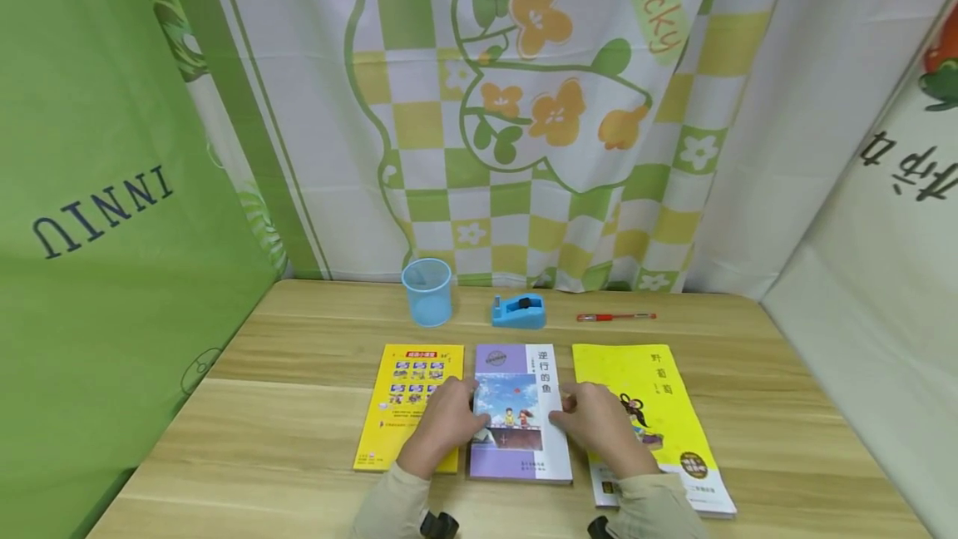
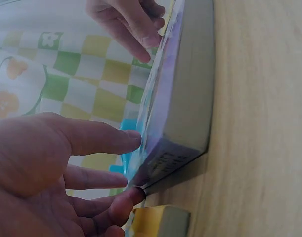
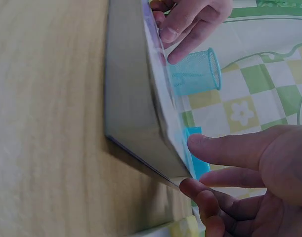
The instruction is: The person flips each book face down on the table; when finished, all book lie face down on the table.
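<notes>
We see a pale wood-grain table (image 1: 299,472). Along its near edge lie three books: an orange-yellow one (image 1: 407,389) with small picture panels, a purple one (image 1: 524,447) showing blue sky, and a bright yellow one (image 1: 644,373). Toward the far edge stand a light blue mesh cup (image 1: 427,292), a blue tape dispenser (image 1: 519,311) and a red pen (image 1: 616,317). Behind hangs a green, yellow and white checked curtain (image 1: 524,215) with orange flowers.

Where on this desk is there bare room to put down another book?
Bare wood lies left of the orange-yellow book, right of the yellow book, and behind the books beyond the red pen. Around the purple book it is crowded.
</notes>
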The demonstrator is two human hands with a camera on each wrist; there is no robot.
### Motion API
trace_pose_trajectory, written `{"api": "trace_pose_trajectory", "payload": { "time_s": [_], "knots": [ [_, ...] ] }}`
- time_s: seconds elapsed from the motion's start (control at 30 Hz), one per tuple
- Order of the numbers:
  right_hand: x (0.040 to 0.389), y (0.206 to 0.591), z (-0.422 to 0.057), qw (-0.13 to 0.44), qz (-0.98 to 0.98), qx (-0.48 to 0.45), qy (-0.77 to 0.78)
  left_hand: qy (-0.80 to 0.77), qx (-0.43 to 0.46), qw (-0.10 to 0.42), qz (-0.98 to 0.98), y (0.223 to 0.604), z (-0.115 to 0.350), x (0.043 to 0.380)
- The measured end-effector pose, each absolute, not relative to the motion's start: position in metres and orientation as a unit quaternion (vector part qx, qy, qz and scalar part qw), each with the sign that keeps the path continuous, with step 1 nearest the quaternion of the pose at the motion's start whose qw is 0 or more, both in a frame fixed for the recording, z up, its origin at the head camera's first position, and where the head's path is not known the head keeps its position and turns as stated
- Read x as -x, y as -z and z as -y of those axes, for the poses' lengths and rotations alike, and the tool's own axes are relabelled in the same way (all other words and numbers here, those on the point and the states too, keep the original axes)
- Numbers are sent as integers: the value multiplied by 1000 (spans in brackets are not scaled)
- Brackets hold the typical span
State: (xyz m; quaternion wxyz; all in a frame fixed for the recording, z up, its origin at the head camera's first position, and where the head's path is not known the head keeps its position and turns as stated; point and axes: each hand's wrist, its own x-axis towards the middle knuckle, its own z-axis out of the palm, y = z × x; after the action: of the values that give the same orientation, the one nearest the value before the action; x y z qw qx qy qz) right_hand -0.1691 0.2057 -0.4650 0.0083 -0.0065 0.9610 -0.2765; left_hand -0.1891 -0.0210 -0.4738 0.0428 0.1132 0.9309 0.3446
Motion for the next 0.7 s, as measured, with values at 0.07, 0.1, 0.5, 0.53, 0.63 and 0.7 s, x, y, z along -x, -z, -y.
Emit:
{"api": "trace_pose_trajectory", "payload": {
  "time_s": [0.07,0.1,0.5,0.53,0.63,0.7],
  "knots": [
    [169,466,-204,8,-961,12,276,-343,-113,40,-932,474,21,189],
    [168,466,-203,8,-962,16,274,-342,-114,38,-932,474,21,189],
    [166,469,-201,0,-966,26,257,-328,-107,34,-938,476,17,189],
    [167,468,-200,3,-966,24,258,-330,-106,33,-937,476,17,189],
    [167,467,-198,12,-966,17,259,-344,-106,31,-933,477,18,188],
    [167,467,-196,19,-965,11,260,-356,-103,30,-928,477,18,187]
  ]
}}
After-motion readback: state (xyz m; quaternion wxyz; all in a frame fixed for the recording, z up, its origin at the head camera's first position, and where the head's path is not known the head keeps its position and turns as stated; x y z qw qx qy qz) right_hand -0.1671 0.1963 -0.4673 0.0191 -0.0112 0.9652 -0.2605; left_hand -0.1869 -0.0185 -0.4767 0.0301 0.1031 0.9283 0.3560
